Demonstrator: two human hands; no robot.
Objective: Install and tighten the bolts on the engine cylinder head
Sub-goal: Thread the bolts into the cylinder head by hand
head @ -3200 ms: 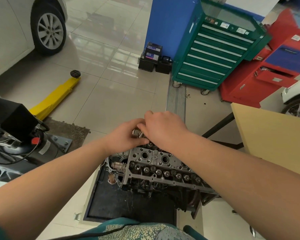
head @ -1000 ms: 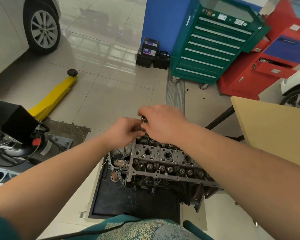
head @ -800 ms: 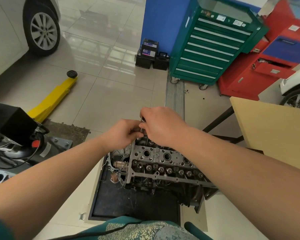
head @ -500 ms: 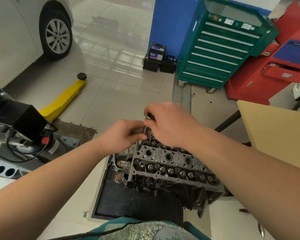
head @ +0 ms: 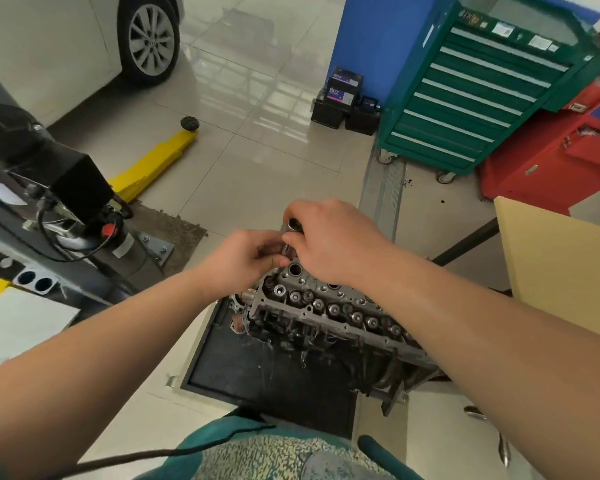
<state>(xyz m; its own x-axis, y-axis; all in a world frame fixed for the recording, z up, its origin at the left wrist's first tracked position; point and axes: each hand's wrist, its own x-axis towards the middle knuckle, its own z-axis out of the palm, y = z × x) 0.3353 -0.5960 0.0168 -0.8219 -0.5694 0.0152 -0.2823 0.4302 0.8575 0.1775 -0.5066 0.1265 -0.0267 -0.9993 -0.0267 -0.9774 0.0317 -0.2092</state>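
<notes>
Both hands meet over the far left end of the cylinder head (head: pixel 329 306), the right hand (head: pixel 333 242) and left hand (head: pixel 246 258) pinching an upright socket tool (head: pixel 290 237) pointing down toward it.

grey cylinder head (head: pixel 329 308) on engine, upright steel socket (head: pixel 289 237) above far-left corner

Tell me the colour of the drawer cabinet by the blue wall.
Green, with silver drawer handles, seen clearly in the head view.

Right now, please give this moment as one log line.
left hand: steadies socket | right hand: grips socket | place: over cylinder head
</notes>
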